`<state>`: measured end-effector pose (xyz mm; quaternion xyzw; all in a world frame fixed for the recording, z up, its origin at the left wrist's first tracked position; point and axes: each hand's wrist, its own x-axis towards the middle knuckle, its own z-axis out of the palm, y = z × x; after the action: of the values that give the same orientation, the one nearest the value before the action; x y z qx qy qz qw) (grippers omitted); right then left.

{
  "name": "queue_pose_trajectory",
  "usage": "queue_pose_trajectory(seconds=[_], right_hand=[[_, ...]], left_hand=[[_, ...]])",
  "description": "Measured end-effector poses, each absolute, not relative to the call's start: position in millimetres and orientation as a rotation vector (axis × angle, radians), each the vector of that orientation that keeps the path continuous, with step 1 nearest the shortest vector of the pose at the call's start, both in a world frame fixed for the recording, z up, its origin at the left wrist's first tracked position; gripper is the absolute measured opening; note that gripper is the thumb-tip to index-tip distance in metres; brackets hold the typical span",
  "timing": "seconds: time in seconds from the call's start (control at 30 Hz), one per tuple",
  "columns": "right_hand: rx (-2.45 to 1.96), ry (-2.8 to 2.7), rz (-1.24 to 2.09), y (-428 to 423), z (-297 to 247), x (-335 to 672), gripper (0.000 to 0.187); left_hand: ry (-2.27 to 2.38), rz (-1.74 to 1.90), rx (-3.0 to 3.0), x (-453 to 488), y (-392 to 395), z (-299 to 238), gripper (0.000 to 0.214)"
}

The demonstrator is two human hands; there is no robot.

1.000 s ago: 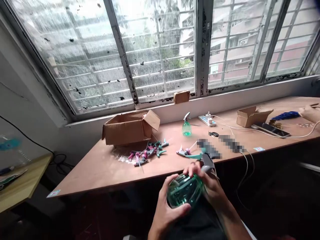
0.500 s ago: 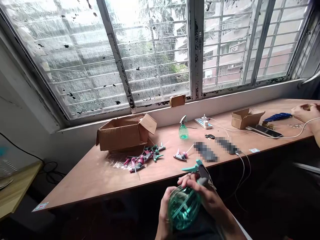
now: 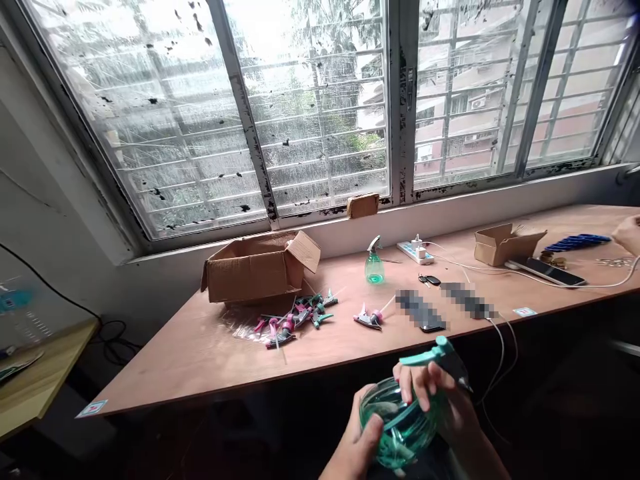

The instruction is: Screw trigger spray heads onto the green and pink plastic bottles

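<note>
A clear green spray bottle with a teal and dark trigger head is held in front of the table's edge, tilted with its head to the upper right. My left hand wraps round the bottle's body from the left, thumb across its front. At the neck, just under the trigger head, my right hand has its fingers curled round; the collar is hidden by them. On the table beyond lies a pink and grey trigger head with its tube. Several pink and teal trigger heads are heaped to its left.
An open cardboard box stands behind the heap. Farther back are a small green spray bottle and a power strip. Phones, keys, cables and a small box lie rightward. Another person's hand shows at the right edge.
The spray bottle and both my hands have shifted right and slightly down in view. My right hand's fingers have changed position around the neck. The camera view has shifted a little.
</note>
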<state>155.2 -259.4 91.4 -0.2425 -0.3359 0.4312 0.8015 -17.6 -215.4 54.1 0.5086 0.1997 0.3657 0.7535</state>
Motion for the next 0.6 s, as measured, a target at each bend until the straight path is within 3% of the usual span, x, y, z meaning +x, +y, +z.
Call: queue_pose_trajectory(seconds=[0.07,0.23,0.4,0.6], right_hand=[[-0.558,-0.796,0.923,-260.5,84.7,158.9,0.052],[-0.582,-0.666,0.834,-253.5,82.9,156.4,0.049],[-0.573,-0.738,0.770,-261.1,97.0,156.4,0.047],[-0.518,-1.366,0.811,-277.7,112.5,140.4,0.050]], left_hand=[[0.434,0.767,1.139,-19.5,-214.4,54.8,0.078],[0.532,0.992,1.327,-17.4,-217.3,52.4,0.103],[0.420,1.029,1.240,-12.8,-217.9,49.6,0.112],[0.424,0.705,0.824,-16.5,-214.1,73.0,0.073]])
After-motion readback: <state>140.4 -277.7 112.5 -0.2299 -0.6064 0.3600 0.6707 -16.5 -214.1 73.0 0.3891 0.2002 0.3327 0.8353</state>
